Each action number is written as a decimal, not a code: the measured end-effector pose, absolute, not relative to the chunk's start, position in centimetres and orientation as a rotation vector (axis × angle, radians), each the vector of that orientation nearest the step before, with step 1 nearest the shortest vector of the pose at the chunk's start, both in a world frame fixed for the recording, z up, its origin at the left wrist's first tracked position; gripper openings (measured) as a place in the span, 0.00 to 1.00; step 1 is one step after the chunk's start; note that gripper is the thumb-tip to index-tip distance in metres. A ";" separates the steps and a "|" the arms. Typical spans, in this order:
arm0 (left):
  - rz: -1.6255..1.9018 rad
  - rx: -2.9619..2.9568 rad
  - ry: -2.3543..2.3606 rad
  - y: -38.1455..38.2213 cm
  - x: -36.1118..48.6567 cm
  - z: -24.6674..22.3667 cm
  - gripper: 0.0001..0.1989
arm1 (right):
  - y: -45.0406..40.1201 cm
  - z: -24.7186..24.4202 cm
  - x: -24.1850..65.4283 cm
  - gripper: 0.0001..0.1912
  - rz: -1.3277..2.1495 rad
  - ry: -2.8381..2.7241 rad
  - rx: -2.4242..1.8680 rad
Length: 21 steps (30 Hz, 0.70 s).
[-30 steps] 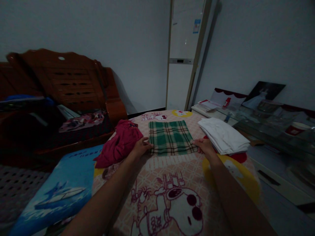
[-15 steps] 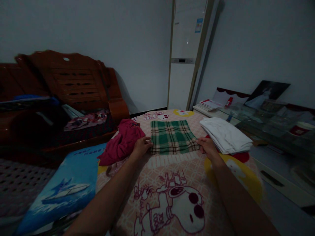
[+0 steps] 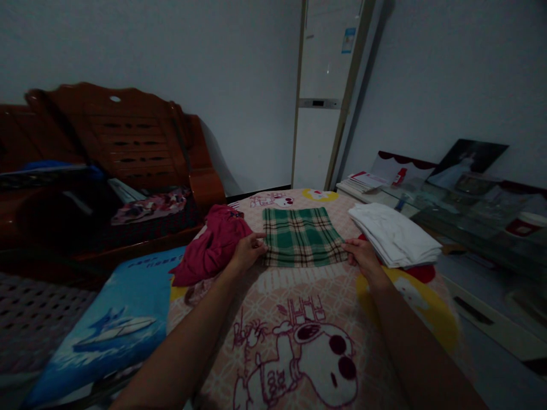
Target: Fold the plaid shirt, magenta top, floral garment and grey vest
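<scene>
A green plaid cloth (image 3: 301,236) lies flat on the pink patterned cover (image 3: 294,302), which carries a cartoon dog print. My left hand (image 3: 248,251) pinches the cloth's left edge, near the front corner. At the right edge, my right hand (image 3: 359,254) has its fingers closed on the other side of the cloth. A crumpled dark pink garment (image 3: 211,247) rests just left of my left hand. Folded white cloth (image 3: 392,234) is stacked to the right, beyond my right hand.
A wooden bench (image 3: 137,142) with clothes on its seat stands at the left, beside a blue boat-print item (image 3: 115,324). On the right, a glass-topped stand (image 3: 464,208) holds papers, a photo and a cup. A tall white appliance (image 3: 318,142) stands behind.
The fingers of my left hand have shifted slightly on the cloth's left edge. Otherwise the view has only moved a little, and both hands remain at the cloth.
</scene>
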<state>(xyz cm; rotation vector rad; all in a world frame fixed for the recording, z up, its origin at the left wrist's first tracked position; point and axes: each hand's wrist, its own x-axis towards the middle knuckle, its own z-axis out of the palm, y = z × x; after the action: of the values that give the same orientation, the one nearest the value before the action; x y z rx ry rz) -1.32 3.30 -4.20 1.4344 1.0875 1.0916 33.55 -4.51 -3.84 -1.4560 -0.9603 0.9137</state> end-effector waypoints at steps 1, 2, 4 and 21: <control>1.081 1.439 1.067 3.2 -1.3 -4.1 0.32 | -4.5 -3.9 33.7 0.18 0.929 -0.967 -1.447; 1.044 1.452 1.064 3.0 -1.2 -4.0 0.33 | -4.5 -4.0 33.8 0.18 0.947 -0.983 -1.443; 0.916 1.491 1.085 2.8 -1.3 -4.0 0.38 | -4.5 -4.2 33.9 0.18 0.978 -1.034 -1.456; 1.066 1.132 0.677 1.0 0.9 -2.7 0.29 | -4.8 -3.5 34.3 0.18 1.077 -0.963 -1.267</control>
<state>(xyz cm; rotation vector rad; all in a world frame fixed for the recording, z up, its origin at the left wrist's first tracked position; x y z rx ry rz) 0.91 1.04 -2.67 1.1324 0.6770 1.0664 34.25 -4.76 -3.52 -1.2668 -0.9631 1.0774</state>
